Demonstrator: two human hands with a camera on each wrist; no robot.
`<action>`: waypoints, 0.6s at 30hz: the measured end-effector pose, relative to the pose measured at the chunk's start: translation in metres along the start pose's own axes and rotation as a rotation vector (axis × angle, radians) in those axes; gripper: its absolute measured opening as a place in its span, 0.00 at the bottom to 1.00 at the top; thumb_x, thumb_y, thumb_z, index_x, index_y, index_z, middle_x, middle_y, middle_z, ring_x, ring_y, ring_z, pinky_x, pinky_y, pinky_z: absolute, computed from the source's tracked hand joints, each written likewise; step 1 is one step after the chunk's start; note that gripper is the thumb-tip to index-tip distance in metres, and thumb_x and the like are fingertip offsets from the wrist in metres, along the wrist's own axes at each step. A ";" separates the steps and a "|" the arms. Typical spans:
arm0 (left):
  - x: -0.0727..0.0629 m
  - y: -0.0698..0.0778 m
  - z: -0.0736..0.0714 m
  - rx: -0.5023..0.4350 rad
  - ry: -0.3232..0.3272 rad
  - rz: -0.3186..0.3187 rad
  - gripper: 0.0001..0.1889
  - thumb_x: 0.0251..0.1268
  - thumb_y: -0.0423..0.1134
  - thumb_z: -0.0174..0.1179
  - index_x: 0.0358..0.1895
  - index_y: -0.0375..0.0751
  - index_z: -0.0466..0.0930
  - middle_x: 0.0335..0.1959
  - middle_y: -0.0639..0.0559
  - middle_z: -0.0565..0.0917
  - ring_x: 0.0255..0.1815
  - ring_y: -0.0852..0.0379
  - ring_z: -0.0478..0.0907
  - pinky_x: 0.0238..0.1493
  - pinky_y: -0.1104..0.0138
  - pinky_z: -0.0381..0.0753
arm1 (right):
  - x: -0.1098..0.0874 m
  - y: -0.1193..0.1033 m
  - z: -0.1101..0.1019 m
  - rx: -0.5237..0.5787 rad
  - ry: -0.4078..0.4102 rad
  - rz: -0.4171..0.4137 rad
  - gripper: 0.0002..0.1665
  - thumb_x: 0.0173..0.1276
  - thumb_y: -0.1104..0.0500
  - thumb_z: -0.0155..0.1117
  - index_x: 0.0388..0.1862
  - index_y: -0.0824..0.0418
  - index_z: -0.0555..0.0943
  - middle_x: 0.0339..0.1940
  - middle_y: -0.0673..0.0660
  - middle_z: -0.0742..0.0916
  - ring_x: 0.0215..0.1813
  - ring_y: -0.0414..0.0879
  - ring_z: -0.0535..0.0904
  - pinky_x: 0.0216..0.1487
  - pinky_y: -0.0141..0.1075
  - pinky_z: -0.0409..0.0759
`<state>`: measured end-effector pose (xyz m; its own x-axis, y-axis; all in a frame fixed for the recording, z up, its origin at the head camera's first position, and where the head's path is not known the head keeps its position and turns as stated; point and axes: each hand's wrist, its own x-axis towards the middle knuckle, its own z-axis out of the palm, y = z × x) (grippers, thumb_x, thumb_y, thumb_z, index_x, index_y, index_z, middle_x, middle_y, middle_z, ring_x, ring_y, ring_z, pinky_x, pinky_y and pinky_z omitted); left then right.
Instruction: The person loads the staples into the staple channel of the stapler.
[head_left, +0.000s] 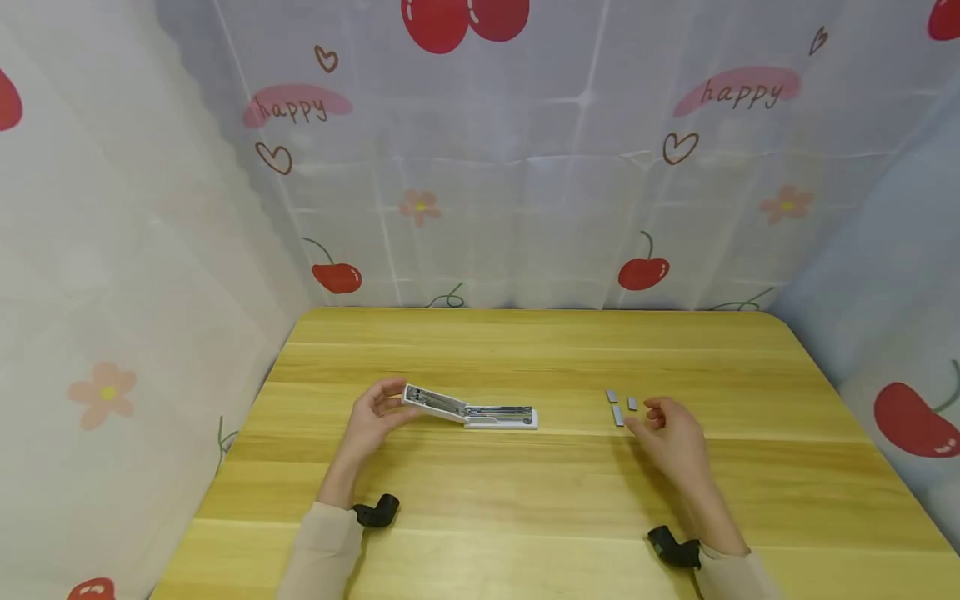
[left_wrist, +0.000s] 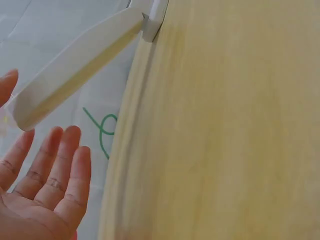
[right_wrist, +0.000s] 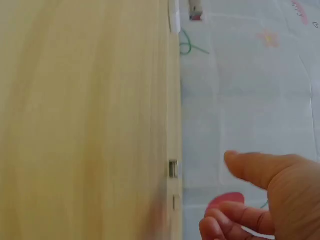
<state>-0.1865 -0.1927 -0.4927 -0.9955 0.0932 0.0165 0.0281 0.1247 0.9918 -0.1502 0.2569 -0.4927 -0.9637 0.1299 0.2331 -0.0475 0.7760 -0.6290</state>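
Observation:
A white stapler [head_left: 501,418] lies on the table, its upper arm swung wide to the left so that the metal inside shows. My left hand [head_left: 372,414] holds the raised end of that arm between thumb and fingers. In the left wrist view the stapler's smooth white arm [left_wrist: 75,62] slopes down to the fingertips [left_wrist: 25,140]. Three small grey staple strips [head_left: 618,416] lie to the right of the stapler. Just right of them hovers my right hand [head_left: 670,437], thumb and fingers apart with nothing seen between them. Two strips [right_wrist: 173,169] show in the right wrist view.
The wooden table [head_left: 510,500] ends at a patterned curtain [head_left: 487,208] along its back edge, with more curtain on both sides. Each wrist carries a black camera mount [head_left: 377,511].

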 end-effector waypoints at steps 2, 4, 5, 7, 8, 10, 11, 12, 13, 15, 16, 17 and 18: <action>0.002 -0.001 0.001 -0.068 0.003 -0.004 0.32 0.58 0.26 0.67 0.65 0.24 0.66 0.54 0.45 0.79 0.50 0.59 0.79 0.47 0.71 0.82 | 0.001 0.000 0.005 0.003 -0.011 0.028 0.24 0.61 0.54 0.72 0.49 0.71 0.80 0.38 0.63 0.84 0.39 0.52 0.80 0.38 0.39 0.78; 0.003 -0.003 0.002 -0.115 0.013 -0.007 0.31 0.58 0.25 0.66 0.65 0.22 0.65 0.50 0.50 0.81 0.46 0.62 0.80 0.45 0.73 0.82 | 0.002 0.001 0.010 -0.001 -0.023 0.045 0.24 0.61 0.54 0.72 0.48 0.70 0.80 0.37 0.61 0.84 0.37 0.50 0.79 0.36 0.36 0.76; 0.003 -0.004 0.002 -0.129 0.017 -0.009 0.30 0.59 0.25 0.65 0.64 0.21 0.65 0.48 0.53 0.81 0.45 0.64 0.81 0.45 0.74 0.82 | 0.002 0.002 0.012 -0.003 -0.030 0.052 0.24 0.61 0.53 0.72 0.48 0.70 0.80 0.36 0.61 0.84 0.37 0.50 0.79 0.36 0.36 0.76; 0.004 -0.006 0.003 -0.151 0.035 -0.012 0.29 0.59 0.24 0.64 0.64 0.21 0.66 0.46 0.58 0.82 0.44 0.65 0.81 0.45 0.73 0.82 | 0.002 0.003 0.015 -0.002 -0.041 0.066 0.24 0.61 0.54 0.72 0.48 0.71 0.80 0.36 0.62 0.84 0.37 0.50 0.80 0.36 0.38 0.77; 0.004 -0.007 0.003 -0.156 0.042 -0.012 0.28 0.59 0.24 0.64 0.63 0.22 0.67 0.45 0.59 0.82 0.44 0.65 0.81 0.45 0.73 0.82 | 0.002 0.003 0.016 0.002 -0.049 0.072 0.24 0.61 0.54 0.72 0.48 0.71 0.80 0.37 0.63 0.84 0.37 0.51 0.80 0.37 0.39 0.78; 0.005 -0.008 0.004 -0.166 0.054 -0.013 0.26 0.60 0.23 0.63 0.63 0.23 0.69 0.44 0.60 0.82 0.43 0.65 0.81 0.45 0.73 0.82 | 0.003 0.005 0.018 0.006 -0.062 0.084 0.24 0.61 0.54 0.72 0.48 0.71 0.80 0.38 0.64 0.84 0.38 0.53 0.81 0.38 0.42 0.79; 0.005 -0.009 0.004 -0.168 0.060 -0.012 0.26 0.60 0.23 0.62 0.62 0.23 0.69 0.44 0.60 0.82 0.43 0.65 0.81 0.45 0.73 0.83 | 0.003 0.005 0.019 0.004 -0.068 0.089 0.24 0.61 0.53 0.72 0.48 0.71 0.80 0.38 0.64 0.84 0.38 0.53 0.81 0.37 0.42 0.79; 0.006 -0.009 0.004 -0.172 0.065 -0.013 0.25 0.60 0.22 0.62 0.61 0.23 0.70 0.43 0.60 0.82 0.43 0.65 0.81 0.45 0.74 0.83 | 0.003 0.006 0.020 0.002 -0.073 0.094 0.24 0.61 0.53 0.72 0.47 0.71 0.80 0.38 0.64 0.84 0.38 0.53 0.81 0.37 0.42 0.79; 0.006 -0.010 0.004 -0.171 0.067 -0.012 0.25 0.60 0.22 0.62 0.61 0.22 0.70 0.43 0.60 0.82 0.43 0.65 0.81 0.45 0.74 0.83 | 0.003 0.006 0.021 -0.002 -0.078 0.098 0.24 0.61 0.53 0.72 0.47 0.71 0.80 0.38 0.64 0.84 0.37 0.53 0.81 0.36 0.41 0.78; 0.007 -0.011 0.005 -0.174 0.068 -0.010 0.24 0.60 0.22 0.61 0.61 0.22 0.70 0.43 0.61 0.82 0.42 0.66 0.81 0.45 0.74 0.82 | 0.004 0.007 0.022 -0.015 -0.081 0.108 0.24 0.61 0.52 0.72 0.46 0.70 0.80 0.37 0.63 0.84 0.36 0.52 0.80 0.33 0.38 0.76; 0.007 -0.011 0.005 -0.174 0.068 -0.007 0.24 0.60 0.22 0.62 0.60 0.21 0.70 0.42 0.61 0.82 0.42 0.66 0.81 0.44 0.74 0.82 | 0.004 0.008 0.023 -0.020 -0.081 0.110 0.24 0.61 0.51 0.72 0.45 0.70 0.80 0.37 0.63 0.84 0.36 0.52 0.79 0.32 0.37 0.75; 0.007 -0.011 0.005 -0.176 0.067 -0.003 0.24 0.60 0.22 0.62 0.60 0.21 0.70 0.42 0.61 0.82 0.43 0.66 0.81 0.44 0.75 0.82 | 0.004 0.008 0.024 -0.021 -0.081 0.113 0.24 0.61 0.51 0.72 0.45 0.70 0.81 0.36 0.63 0.84 0.35 0.51 0.78 0.32 0.36 0.73; 0.007 -0.011 0.005 -0.177 0.066 -0.001 0.23 0.61 0.22 0.61 0.60 0.21 0.69 0.42 0.61 0.82 0.43 0.66 0.81 0.45 0.75 0.82 | 0.004 0.007 0.024 -0.021 -0.080 0.116 0.24 0.60 0.51 0.73 0.44 0.70 0.81 0.36 0.63 0.84 0.35 0.51 0.77 0.32 0.36 0.72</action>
<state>-0.1930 -0.1888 -0.5046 -0.9995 0.0277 0.0176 0.0161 -0.0514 0.9986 -0.1610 0.2480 -0.5145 -0.9804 0.1706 0.0990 0.0704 0.7714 -0.6324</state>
